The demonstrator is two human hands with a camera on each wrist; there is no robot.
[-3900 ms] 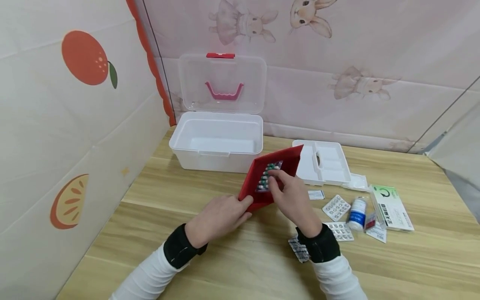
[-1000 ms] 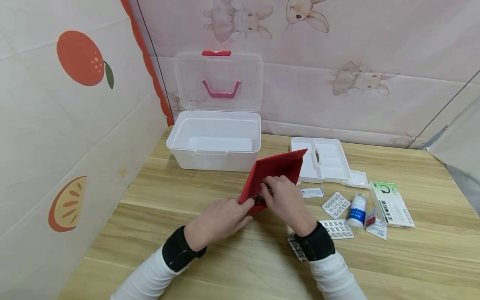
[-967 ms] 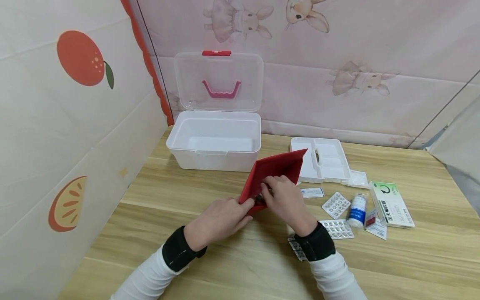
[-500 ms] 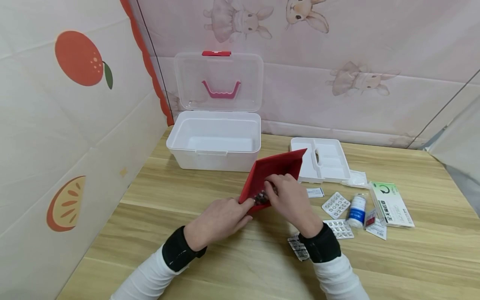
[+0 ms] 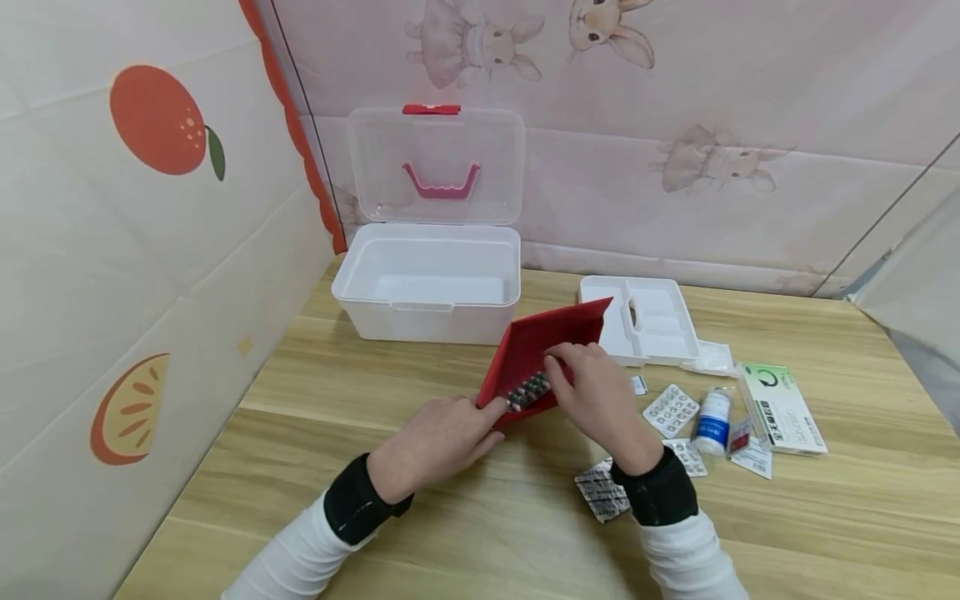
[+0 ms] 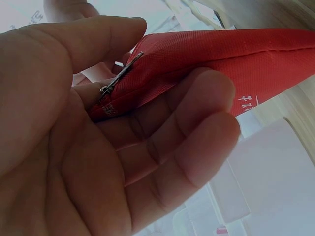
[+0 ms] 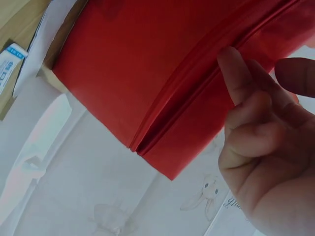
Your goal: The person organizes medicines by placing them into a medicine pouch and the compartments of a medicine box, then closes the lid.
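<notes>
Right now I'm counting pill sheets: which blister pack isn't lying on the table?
The capsule blister pack at the mouth of the red pouch, under the right hand; the silver blister packs lie flat on the table.

left hand grips red pouch | right hand seemingly pinches capsule strip

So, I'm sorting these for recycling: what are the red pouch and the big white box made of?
The red pouch looks like matte woven fabric: fine weave, metal zipper pull. The white box seems smooth, slightly glossy moulded plastic, with a clear lid.
</notes>
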